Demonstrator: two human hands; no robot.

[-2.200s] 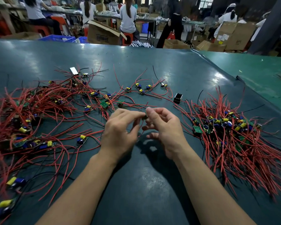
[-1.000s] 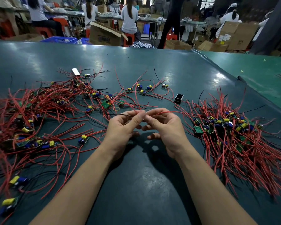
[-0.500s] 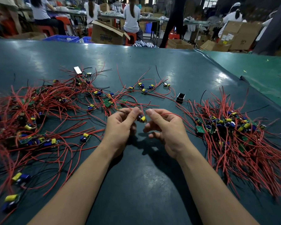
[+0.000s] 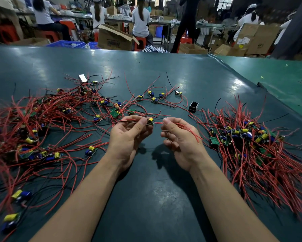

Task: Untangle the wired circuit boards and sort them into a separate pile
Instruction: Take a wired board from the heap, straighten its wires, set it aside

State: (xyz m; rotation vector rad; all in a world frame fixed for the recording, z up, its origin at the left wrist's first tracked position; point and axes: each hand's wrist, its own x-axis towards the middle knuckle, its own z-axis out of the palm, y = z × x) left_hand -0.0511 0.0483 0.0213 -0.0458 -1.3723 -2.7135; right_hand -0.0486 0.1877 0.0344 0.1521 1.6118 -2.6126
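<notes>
My left hand (image 4: 129,135) pinches a small circuit board (image 4: 150,121) with a yellow capacitor, held above the dark green table (image 4: 146,198). My right hand (image 4: 179,137) pinches that board's red wires (image 4: 186,128), which trail across its palm to the right. A tangled spread of red-wired boards (image 4: 42,123) covers the table's left side. A denser pile of wired boards (image 4: 247,142) lies to the right of my right hand.
A few loose boards (image 4: 153,97) lie beyond my hands, with a small black block (image 4: 193,107) to their right. Another board (image 4: 91,151) sits left of my left wrist. Beyond the far edge are cardboard boxes (image 4: 115,39) and people at workbenches.
My hands have drawn a little apart. The small board with the yellow capacitor has come into sight between my fingertips, and its red wires now stretch over my right palm.
</notes>
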